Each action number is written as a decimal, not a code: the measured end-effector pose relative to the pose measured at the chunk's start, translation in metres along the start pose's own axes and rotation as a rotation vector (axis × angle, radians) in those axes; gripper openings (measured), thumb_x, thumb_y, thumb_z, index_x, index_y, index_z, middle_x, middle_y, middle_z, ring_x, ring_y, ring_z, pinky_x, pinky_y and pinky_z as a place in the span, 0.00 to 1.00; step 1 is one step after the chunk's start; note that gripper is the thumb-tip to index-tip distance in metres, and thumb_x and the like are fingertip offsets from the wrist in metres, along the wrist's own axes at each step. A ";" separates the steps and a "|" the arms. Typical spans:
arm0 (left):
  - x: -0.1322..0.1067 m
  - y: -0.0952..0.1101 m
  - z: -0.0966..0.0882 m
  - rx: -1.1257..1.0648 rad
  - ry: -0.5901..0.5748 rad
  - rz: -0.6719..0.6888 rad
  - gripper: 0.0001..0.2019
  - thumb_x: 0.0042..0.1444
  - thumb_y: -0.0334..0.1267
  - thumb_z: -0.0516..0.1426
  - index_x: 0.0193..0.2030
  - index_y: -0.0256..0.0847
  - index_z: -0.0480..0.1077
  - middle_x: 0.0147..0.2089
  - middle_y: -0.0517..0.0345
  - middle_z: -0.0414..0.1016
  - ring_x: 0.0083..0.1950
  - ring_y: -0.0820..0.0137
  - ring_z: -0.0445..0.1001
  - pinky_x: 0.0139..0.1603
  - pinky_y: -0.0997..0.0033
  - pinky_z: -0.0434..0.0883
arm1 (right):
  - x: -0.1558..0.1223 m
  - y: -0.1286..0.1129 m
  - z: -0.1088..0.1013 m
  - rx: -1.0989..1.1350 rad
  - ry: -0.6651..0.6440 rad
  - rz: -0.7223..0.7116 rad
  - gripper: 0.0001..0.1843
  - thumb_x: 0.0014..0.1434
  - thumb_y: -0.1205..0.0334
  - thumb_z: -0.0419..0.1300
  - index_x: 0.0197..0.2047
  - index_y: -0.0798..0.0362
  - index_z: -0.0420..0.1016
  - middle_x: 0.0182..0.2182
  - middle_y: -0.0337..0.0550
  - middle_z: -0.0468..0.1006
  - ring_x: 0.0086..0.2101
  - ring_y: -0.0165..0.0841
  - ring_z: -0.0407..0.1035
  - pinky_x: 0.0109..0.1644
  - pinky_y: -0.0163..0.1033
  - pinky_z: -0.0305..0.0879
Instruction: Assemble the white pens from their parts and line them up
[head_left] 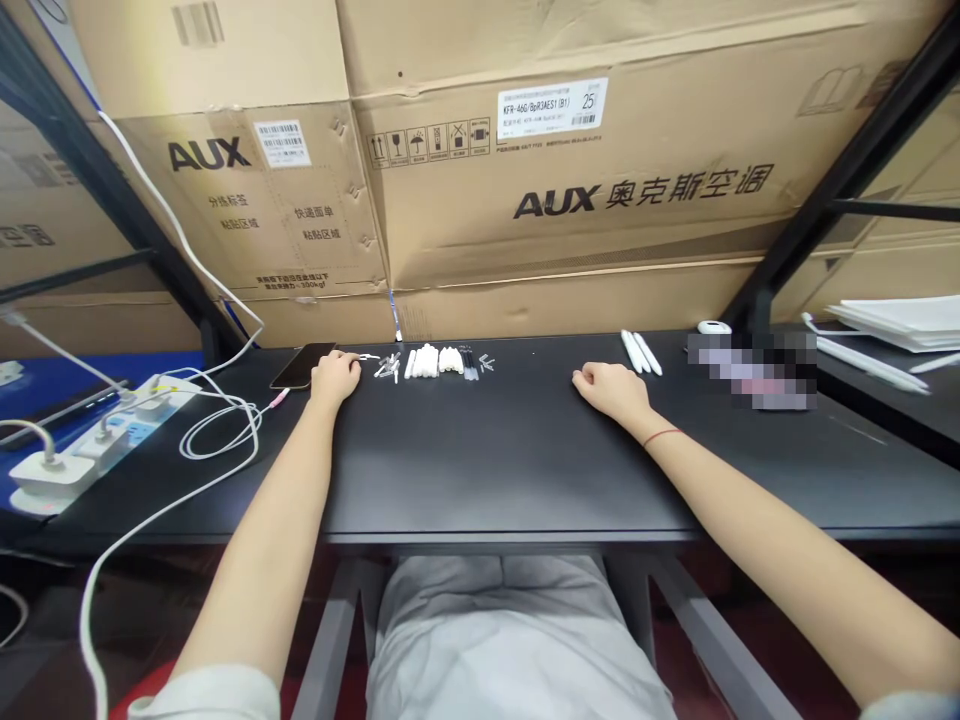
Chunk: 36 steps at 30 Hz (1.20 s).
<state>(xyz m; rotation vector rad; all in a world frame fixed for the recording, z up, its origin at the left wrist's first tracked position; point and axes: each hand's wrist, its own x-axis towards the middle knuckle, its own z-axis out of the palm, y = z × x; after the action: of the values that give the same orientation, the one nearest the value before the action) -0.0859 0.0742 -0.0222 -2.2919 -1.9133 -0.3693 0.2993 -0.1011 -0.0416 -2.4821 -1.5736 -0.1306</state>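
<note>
On the black tabletop, my left hand rests with curled fingers beside a dark smartphone. A tiny white piece lies just off its fingertips. To the right, small parts form a row: loose short white pieces, white tubes, slim dark-and-clear parts and little clear bits. My right hand lies in a loose fist on the table, apart from the row. Several white pen-shaped sticks lie just beyond it.
White cables and a power strip occupy the left side. A white case, a blurred-out item, another white pen and a paper stack are at right. Large cardboard boxes stand behind the black frame.
</note>
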 end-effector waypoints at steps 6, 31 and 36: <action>0.001 0.000 0.000 -0.001 0.002 0.029 0.20 0.61 0.36 0.44 0.55 0.38 0.71 0.59 0.49 0.69 0.58 0.54 0.67 0.56 0.53 0.66 | 0.001 0.000 0.001 -0.002 -0.006 0.002 0.18 0.61 0.55 0.46 0.30 0.52 0.74 0.30 0.49 0.78 0.33 0.40 0.73 0.30 0.36 0.56; -0.054 0.111 -0.033 -0.717 -0.238 0.687 0.12 0.55 0.46 0.55 0.42 0.42 0.68 0.34 0.58 0.78 0.36 0.67 0.76 0.42 0.68 0.71 | -0.033 -0.094 0.010 0.211 0.419 -0.848 0.16 0.63 0.55 0.51 0.48 0.56 0.70 0.32 0.49 0.78 0.30 0.36 0.71 0.31 0.36 0.59; -0.064 0.118 -0.027 -0.841 -0.329 0.726 0.16 0.54 0.49 0.56 0.45 0.42 0.65 0.35 0.58 0.78 0.35 0.68 0.76 0.42 0.67 0.71 | -0.036 -0.106 0.016 0.240 0.392 -0.891 0.15 0.65 0.64 0.47 0.47 0.54 0.72 0.29 0.44 0.80 0.25 0.32 0.71 0.30 0.34 0.58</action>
<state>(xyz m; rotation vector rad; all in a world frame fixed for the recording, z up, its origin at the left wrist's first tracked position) 0.0170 -0.0151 -0.0072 -3.5455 -0.9142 -0.8426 0.1878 -0.0853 -0.0514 -1.3214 -2.1921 -0.4804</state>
